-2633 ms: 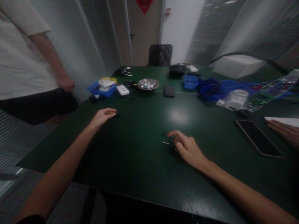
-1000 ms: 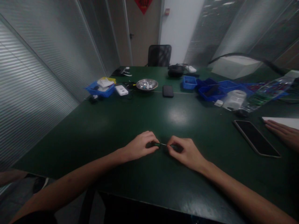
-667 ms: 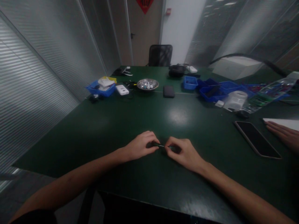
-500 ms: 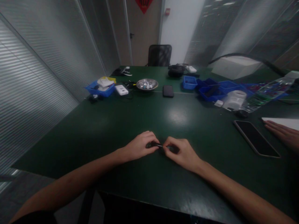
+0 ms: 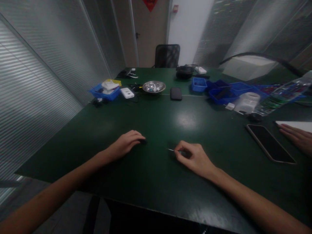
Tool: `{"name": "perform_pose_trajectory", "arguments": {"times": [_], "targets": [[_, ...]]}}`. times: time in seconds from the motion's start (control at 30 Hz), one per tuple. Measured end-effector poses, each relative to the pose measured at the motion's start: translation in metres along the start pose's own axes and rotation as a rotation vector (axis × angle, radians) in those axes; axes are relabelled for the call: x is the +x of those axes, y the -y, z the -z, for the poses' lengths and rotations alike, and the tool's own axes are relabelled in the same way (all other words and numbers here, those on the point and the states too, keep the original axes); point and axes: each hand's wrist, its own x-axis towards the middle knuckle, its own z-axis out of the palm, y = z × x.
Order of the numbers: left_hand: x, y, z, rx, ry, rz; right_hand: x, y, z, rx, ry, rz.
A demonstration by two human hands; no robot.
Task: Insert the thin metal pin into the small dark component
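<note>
My right hand [image 5: 193, 157] pinches a thin, silvery, pin-like piece [image 5: 171, 149] between thumb and fingertips, its tip pointing left above the green table [image 5: 156, 175]. To the left, my left hand [image 5: 128, 142] has its fingers closed on a small dark object [image 5: 143, 140], low over the tabletop; most of that object is hidden and its kind does not show. A wide gap separates the two hands.
Ahead lie a black phone [image 5: 175, 93], a metal bowl [image 5: 153, 87] with small items, a white device [image 5: 127, 93] and a filled blue basket [image 5: 104, 92]. On the right are blue bins [image 5: 223, 94], a clear bottle [image 5: 280, 97], a large phone [image 5: 270, 143] and another person's hand [image 5: 296, 136].
My left hand has moved away to the left with the small dark object, apart from the pin-like piece. My right hand has barely shifted and still pinches that piece.
</note>
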Motion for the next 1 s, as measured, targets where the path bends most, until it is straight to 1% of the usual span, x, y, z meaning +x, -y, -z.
{"name": "perform_pose_trajectory", "arguments": {"times": [0.07, 0.13, 0.2, 0.27, 0.37, 0.43, 0.5, 0.53, 0.63, 0.73, 0.9, 1.0], "targets": [[0.002, 0.026, 0.019, 0.062, -0.073, 0.066, 0.0, 0.001, 0.0, -0.001, -0.001, -0.003], [0.004, 0.051, 0.038, 0.108, -0.141, 0.16, -0.001, 0.002, 0.0, -0.003, 0.0, -0.005], [0.003, 0.071, 0.053, 0.126, -0.203, 0.26, -0.001, 0.002, 0.0, -0.007, 0.005, -0.006], [-0.002, 0.085, 0.062, 0.111, -0.249, 0.338, -0.001, 0.003, 0.0, -0.013, 0.008, -0.006], [-0.012, 0.098, 0.069, 0.099, -0.334, 0.444, 0.0, 0.004, 0.001, -0.017, 0.008, -0.004], [-0.02, 0.103, 0.071, 0.127, -0.369, 0.538, 0.0, 0.005, 0.001, -0.013, 0.008, 0.0], [-0.025, 0.108, 0.072, 0.159, -0.352, 0.6, 0.0, 0.006, 0.0, -0.01, 0.008, 0.003], [-0.027, 0.109, 0.073, 0.169, -0.337, 0.609, 0.0, 0.006, 0.0, -0.011, 0.008, 0.003], [-0.027, 0.11, 0.072, 0.168, -0.314, 0.603, -0.001, 0.005, -0.001, -0.019, 0.003, 0.005], [-0.025, 0.107, 0.069, 0.184, -0.335, 0.596, -0.001, 0.003, -0.001, -0.021, 0.004, 0.009], [-0.023, 0.102, 0.066, 0.212, -0.342, 0.496, -0.001, 0.002, 0.0, -0.025, 0.015, 0.008], [-0.023, 0.1, 0.067, 0.231, -0.345, 0.486, -0.001, 0.003, 0.0, -0.022, 0.01, 0.006]]}}
